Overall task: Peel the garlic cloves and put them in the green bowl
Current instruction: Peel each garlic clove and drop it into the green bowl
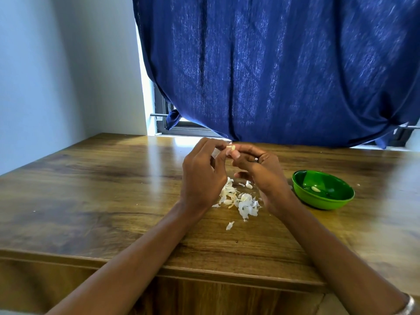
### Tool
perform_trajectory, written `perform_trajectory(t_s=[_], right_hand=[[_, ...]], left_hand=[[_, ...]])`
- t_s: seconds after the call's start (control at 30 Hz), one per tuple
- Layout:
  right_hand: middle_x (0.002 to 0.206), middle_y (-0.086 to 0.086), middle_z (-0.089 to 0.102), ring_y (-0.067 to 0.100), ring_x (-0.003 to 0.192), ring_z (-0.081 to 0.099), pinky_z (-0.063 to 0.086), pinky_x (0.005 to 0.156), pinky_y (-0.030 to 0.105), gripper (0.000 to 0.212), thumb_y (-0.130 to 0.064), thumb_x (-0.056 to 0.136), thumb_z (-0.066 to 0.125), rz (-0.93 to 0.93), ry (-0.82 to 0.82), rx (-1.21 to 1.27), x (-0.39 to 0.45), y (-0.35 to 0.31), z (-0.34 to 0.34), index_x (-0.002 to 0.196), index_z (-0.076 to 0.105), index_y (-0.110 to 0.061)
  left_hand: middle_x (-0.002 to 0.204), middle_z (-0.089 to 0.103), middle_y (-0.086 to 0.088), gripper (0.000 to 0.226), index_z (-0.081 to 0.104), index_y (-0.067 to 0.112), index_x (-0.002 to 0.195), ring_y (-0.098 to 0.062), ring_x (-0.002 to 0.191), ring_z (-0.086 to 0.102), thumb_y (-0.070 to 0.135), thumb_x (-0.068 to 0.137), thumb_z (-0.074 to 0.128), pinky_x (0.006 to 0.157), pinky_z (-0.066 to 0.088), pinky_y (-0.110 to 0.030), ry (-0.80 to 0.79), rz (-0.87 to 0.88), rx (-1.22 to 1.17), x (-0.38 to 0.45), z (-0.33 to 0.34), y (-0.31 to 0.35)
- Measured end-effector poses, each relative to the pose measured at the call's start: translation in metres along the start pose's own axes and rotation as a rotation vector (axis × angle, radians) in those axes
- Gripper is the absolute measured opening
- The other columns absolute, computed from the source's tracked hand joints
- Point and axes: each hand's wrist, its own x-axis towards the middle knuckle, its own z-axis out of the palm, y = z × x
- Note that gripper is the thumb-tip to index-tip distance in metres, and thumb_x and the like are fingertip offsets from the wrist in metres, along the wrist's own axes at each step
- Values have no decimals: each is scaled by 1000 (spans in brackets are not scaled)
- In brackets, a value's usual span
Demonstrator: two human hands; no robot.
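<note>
Both hands are raised above the far middle of the brown wood-grain table (95, 189), fingertips meeting over one small pale garlic clove (231, 148); the left hand (202, 176) has its fingers curled in, thumb and forefinger pinching the clove from the left side; the right hand (261, 171) also curls round it, its fingertips pressed to the clove's right and underside, a thin silver ring (256, 159) showing on one finger; neither hand is spread open, and the clove sits exactly where the two sets of fingertips touch, mostly hidden, so how much skin remains on it cannot be told.

No writing, brand or label can be read anywhere in view.

Directly below the hands, on the table, lies a loose heap of white papery garlic skins (238, 198), with one stray flake (230, 225) nearer the person; a single pale clove (249, 185) rests on the table at the far edge of the heap, just under the right hand; the round glossy green plastic bowl (327, 201) stands on the table to the right of the right wrist, near it but not touching; inside lies one peeled clove (316, 189); a silver bangle (408, 305) circles the right forearm at the lower right corner; a dark blue curtain (272, 69) hangs behind the table.
</note>
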Motion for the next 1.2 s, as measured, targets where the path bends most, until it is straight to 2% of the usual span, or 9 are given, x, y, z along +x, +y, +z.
perform_trajectory(t_s=[0.33,0.47,0.6,0.9,1.07,1.2], right_hand=[[92,-8,77,4,82,68,53,70,30,15,-22,90,70,49,-7,75,-2,-3,1,104,72,-22],[94,-6,77,3,80,68,53,67,27,18,-24,90,70,74,-12,123,-2,-5,0,108,72,-20],[95,-4,77,5,81,68,52,63,26,19,-23,91,69,93,-4,159,-2,-5,0,109,71,-20],[97,-3,76,7,84,67,53,61,24,17,-23,90,68,131,16,276,-1,-8,-2,107,72,-21],[106,-3,77,7,87,67,53,65,24,17,-23,92,65,138,12,313,-1,-9,-4,107,73,-21],[103,-5,76,4,84,65,52,67,25,15,-21,95,62,140,-6,338,2,-10,-6,106,72,-22]], left_hand=[[94,69,-4,10,70,4,101,-10,66,58,5,92,73,57,50,-25,13,47,-1,0,1,-2],[94,70,-4,9,70,4,101,-9,64,56,6,93,73,56,48,-22,21,52,1,0,1,-1],[94,70,-5,10,70,4,101,-5,70,55,4,92,73,60,45,-12,-2,60,0,0,0,1],[94,68,-4,9,69,4,100,-5,68,53,3,92,72,59,42,-12,-30,75,-6,-1,0,1],[98,68,-3,9,70,5,104,-4,71,54,7,95,68,60,50,-22,-56,95,-10,-2,0,1],[107,68,0,18,71,10,113,-9,62,60,14,96,64,60,56,-34,-110,83,8,-4,-1,2]])
